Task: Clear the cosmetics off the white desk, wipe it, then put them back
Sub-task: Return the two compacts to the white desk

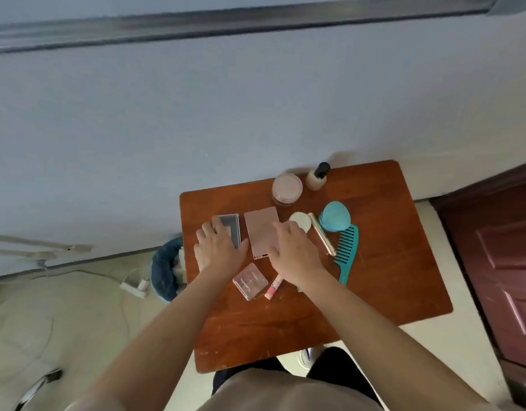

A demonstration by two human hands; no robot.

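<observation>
The cosmetics lie spread over the far half of a reddish-brown table, whose near edge is partly hidden by the person's body. The left hand lies on a grey case near the table's left edge, fingers over its left part and thumb by its right edge. The hand hides the case's near end, so I cannot tell whether it clamps the case or only rests on it. The right hand covers the near right corner of a flat pink case just beside the grey one. Its bent fingers reach toward a white round pad, but the fingertips are out of sight and its grip cannot be told. Near the far edge stand a round jar and a dark-capped bottle. Right of the pad lie a gold tube, a teal round thing and a teal comb, the comb touching the round thing's near side. Between the forearms lie a small clear box, its lettering too blurred to read, and a pink-and-white tube whose far end goes under the right wrist. A bin with a blue bag stands by the table's left edge, partly hidden behind it. A dark door is cut off at the right.
</observation>
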